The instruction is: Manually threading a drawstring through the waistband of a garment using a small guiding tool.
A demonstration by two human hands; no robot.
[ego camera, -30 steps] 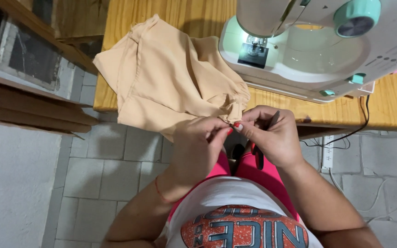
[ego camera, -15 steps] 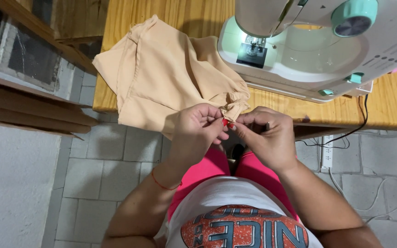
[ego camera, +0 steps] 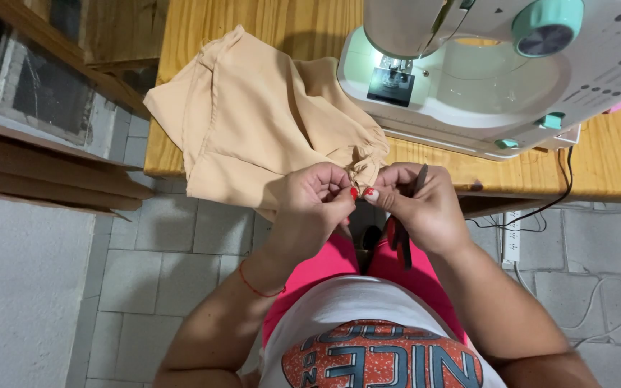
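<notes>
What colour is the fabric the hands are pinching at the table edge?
Plain light tan, no pattern: the fabric shows best in the head view, pinched by left hand and right hand.

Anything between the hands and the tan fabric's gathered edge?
Nothing visible. Both the left hand and the right hand already pinch the gathered edge of the tan fabric at the table's front. The right hand also holds a dark slim tool, beside the pinch, not blocking it.
</notes>
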